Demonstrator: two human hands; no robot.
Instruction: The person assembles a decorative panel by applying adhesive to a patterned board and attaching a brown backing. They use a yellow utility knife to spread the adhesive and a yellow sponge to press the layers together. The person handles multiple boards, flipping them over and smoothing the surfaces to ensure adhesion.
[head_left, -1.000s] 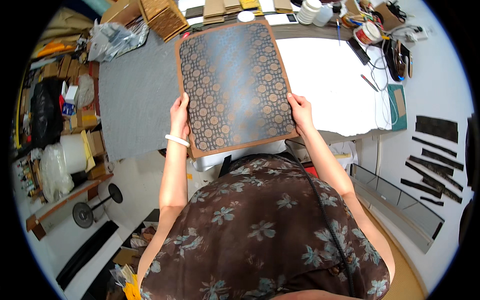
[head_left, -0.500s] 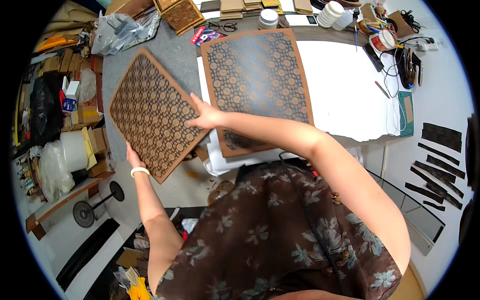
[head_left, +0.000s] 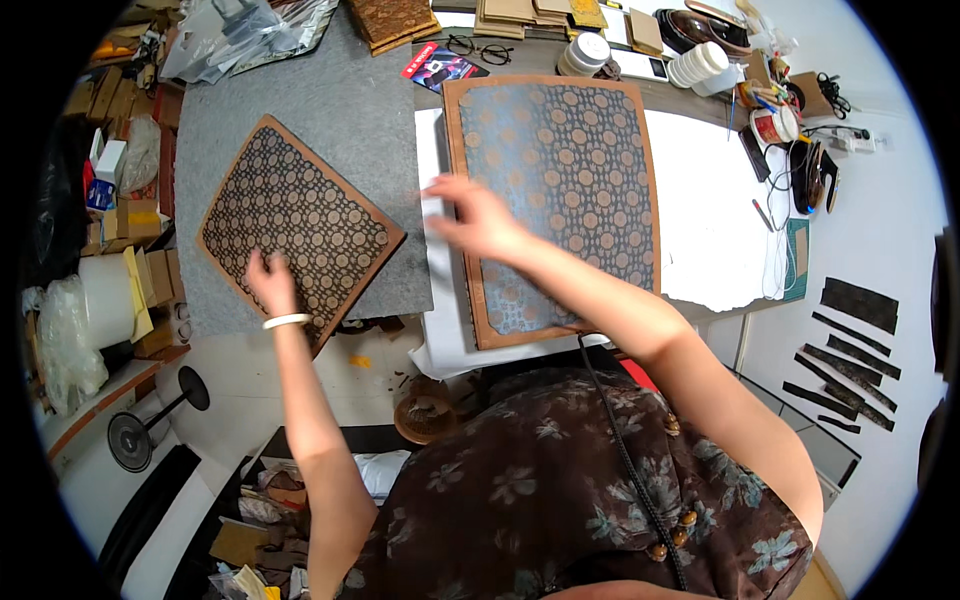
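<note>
Left hand (head_left: 272,285), loosely bent and gripping nothing, is over the turned panel (head_left: 310,205); the grey mat (head_left: 370,110) beneath presumably gives flat support. Right hand (head_left: 480,218), fingers parted and empty, is above the left border of the straight-set panel (head_left: 580,180); the gap between likely prevents overlap

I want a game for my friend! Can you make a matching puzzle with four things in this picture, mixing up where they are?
Things:
1. left board
2. bracelet
3. glasses
4. black pieces

Places:
A. on the left arm
B. on the white wall
C. mostly on the grey sheet
D. next to a bright card

Right pairs: 1-C, 2-A, 3-D, 4-B
</note>
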